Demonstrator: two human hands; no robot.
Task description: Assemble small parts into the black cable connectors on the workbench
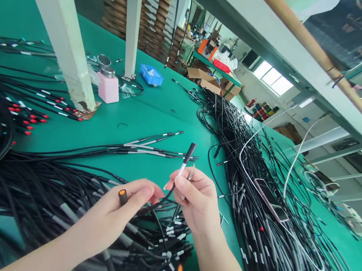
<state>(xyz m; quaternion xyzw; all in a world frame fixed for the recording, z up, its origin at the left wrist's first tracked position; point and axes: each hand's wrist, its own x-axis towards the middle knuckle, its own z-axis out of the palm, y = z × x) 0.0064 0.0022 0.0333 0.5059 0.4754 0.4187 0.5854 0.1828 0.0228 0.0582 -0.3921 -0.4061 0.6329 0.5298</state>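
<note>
My left hand is closed around a black cable end with an orange-tipped connector that sticks up between its fingers. My right hand pinches another black cable whose black connector with a white label points up and away; a thin metal piece shows beside its fingers. Both hands hover over a heap of black cables at the near left of the green table. A few cables with silver sleeves lie spread just beyond my hands.
A big pile of black cables fills the right side, with a phone and white cord on it. Red-tipped cables lie far left. A white post, pink dispenser bottle and blue tray stand behind. Shelf frame overhead.
</note>
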